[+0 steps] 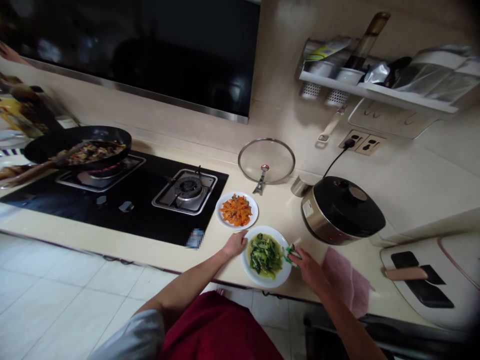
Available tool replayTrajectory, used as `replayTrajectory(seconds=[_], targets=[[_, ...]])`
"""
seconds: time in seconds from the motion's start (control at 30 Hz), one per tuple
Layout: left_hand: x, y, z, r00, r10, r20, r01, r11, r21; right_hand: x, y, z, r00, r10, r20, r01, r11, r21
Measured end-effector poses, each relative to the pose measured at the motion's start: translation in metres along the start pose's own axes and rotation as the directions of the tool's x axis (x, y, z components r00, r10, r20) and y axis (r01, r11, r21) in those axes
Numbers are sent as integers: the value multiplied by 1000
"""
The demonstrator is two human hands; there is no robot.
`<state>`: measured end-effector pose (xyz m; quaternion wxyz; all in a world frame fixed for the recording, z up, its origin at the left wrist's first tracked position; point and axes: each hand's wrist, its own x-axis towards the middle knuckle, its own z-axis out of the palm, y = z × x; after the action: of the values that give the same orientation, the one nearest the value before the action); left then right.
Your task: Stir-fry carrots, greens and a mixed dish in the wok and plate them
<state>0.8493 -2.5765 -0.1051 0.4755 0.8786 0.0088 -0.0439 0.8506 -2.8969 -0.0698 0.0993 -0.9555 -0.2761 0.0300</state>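
Observation:
A white plate (287, 275) of cooked leafy greens (265, 256) in liquid sits near the counter's front edge. My left hand (235, 244) grips the plate's left rim, thumb on top. At the right rim, my right hand (304, 262) is closed on a small crumpled green-and-white piece (291, 255), pressed against the plate's edge; whether it is cloth or paper cannot be made out. Just behind stands a smaller white plate (218, 216) of sliced orange food (236, 210), probably carrots. A pink cloth (347, 280) lies right of my right hand.
A black wok (108, 131) of food with a wooden-handled utensil (33, 170) stands on the left burner. Another person's hand (13, 54) shows at the far left. A glass lid (267, 157) leans on the wall, beside a rice cooker (341, 210). A shelf (378, 92) hangs above.

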Motion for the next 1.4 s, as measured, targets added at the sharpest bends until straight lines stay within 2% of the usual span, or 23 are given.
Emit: replayTrajectory(seconds=[0.17,0.33,0.47,0.57,0.77,0.87,1.03,1.13,1.23,1.4], targets=[[-14,2,12,996,-78,-38,75,994,-86,-26,-20,19,991,121,-54,-125,989,-81],[-31,9,26,979,-206,-9,196,944,-264,-36,-41,28,974,204,-101,-218,965,-146],[-38,16,41,949,-312,34,296,853,-429,-45,-55,36,957,261,-126,-280,946,-166],[-42,25,52,920,-376,107,372,755,-540,-49,-64,41,945,299,-130,-318,934,-165],[-50,44,70,862,-413,294,495,556,-668,-48,-82,48,932,320,-168,-338,936,-96],[-52,49,79,839,-417,350,533,498,-684,-44,-92,53,928,324,-187,-334,942,-27],[-47,50,92,821,-439,364,551,446,-705,-28,-105,61,922,321,-219,-304,947,109],[-39,51,98,820,-453,349,545,434,-718,-18,-101,62,934,273,-229,-227,952,207],[-26,54,103,842,-435,320,509,444,-737,-16,-86,61,930,254,-265,-162,932,323],[5,63,109,870,-374,321,472,442,-763,-33,-45,58,855,393,-339,-203,855,477]])
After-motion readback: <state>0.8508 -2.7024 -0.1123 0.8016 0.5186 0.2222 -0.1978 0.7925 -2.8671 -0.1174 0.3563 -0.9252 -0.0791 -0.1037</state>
